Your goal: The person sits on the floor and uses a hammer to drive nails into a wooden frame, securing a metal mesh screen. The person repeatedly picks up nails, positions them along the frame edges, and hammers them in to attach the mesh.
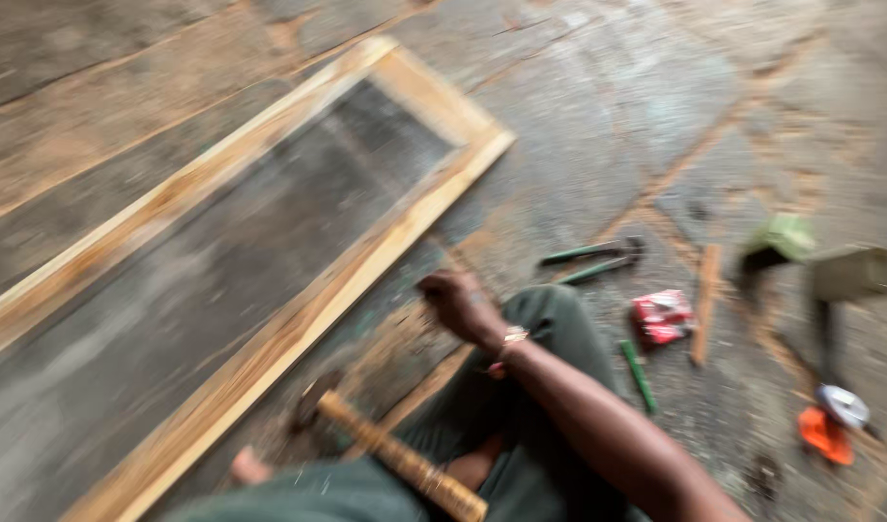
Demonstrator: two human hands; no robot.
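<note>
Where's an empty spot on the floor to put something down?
Bare floor lies beyond the wooden frame's far corner, above the pliers. Crowded: the right side, with the red packet, green pencil and orange thing. The hammer lies by the knee.

The whole view is blurred by motion. The wooden frame (270, 261) is cut off at the left edge. The right hand (458, 304) is smeared, so its grip cannot be told. The hammer (386, 449) handle leaves at the bottom edge.

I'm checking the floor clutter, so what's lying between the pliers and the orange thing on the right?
In the head view, a red packet and a thin wood strip lie between the pliers and the orange thing; blur hides finer detail.
</note>
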